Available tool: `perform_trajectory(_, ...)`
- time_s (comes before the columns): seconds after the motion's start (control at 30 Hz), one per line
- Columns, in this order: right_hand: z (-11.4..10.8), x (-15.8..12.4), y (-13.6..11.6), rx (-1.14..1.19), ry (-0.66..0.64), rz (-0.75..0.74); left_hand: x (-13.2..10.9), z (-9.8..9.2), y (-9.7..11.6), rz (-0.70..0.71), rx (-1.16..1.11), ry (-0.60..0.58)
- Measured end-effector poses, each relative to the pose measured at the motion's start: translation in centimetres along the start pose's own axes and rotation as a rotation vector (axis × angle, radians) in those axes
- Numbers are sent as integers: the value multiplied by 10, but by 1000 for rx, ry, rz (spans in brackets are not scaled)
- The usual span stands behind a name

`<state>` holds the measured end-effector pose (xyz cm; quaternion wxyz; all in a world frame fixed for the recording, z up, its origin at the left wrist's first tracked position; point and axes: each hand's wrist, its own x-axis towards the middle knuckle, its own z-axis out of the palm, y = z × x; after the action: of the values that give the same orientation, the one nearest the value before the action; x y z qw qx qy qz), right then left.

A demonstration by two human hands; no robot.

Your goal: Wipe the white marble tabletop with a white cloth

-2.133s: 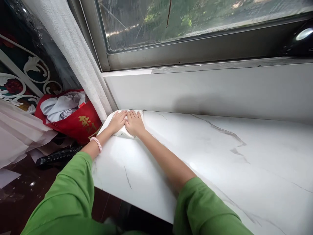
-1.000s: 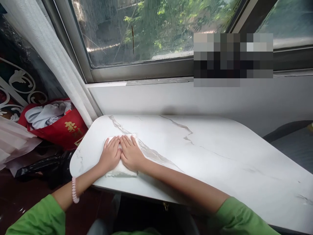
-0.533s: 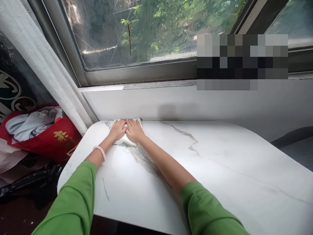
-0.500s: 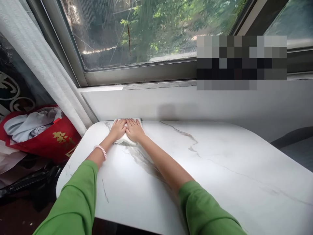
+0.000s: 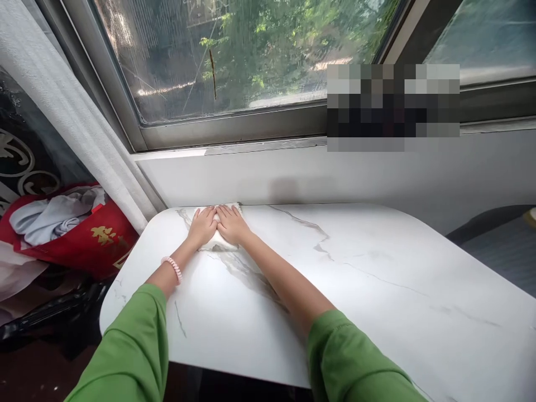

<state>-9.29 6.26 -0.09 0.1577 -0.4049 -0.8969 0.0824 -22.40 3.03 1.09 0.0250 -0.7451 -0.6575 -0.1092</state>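
A white cloth lies flat on the white marbled table, at its far edge by the wall. My left hand rests palm down on the left part of the cloth, fingers stretched forward. Beside it, my right hand presses flat on the cloth's right part, its fingers also extended. The two hands touch or nearly touch at the thumbs. Much of the cloth is hidden beneath them; its front edge and far right corner show.
A low wall and a window frame stand behind the table. To the left hang a white curtain and a red bag with grey clothing in it. A grey chair stands at the right.
Both hands stay flat on the cloth and have hardly moved on the table, shifting at most slightly toward me. The camera view has turned a little.
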Motion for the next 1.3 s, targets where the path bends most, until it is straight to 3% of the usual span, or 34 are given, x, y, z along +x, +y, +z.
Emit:
perform_trajectory(0.27, -13, -79, -10, -33, -1, -72, -66, -2, 52, 18, 8, 46)
perform_trajectory(0.43, -24, -151, -25, -64, 27, -108, -125, -5, 92, 91, 27, 72)
perform_trajectory(0.6, -27, -228, -41, -190, 154, -172, -182, -13, 129, 239, 26, 54)
perform_trajectory(0.77, -35, -262, -47, -245, 209, -202, -202, -22, 148, 308, -15, -18)
perform_trajectory(0.87, -37, -255, -41, -236, 172, -202, -195, -21, 148, 289, -39, -49)
perform_trajectory(0.97, -37, -234, -24, -205, 112, -192, -172, -16, 144, 258, -53, -63)
perform_trajectory(1.3, -39, -114, 75, -186, -3, -26, -18, 15, 132, 127, -83, -60)
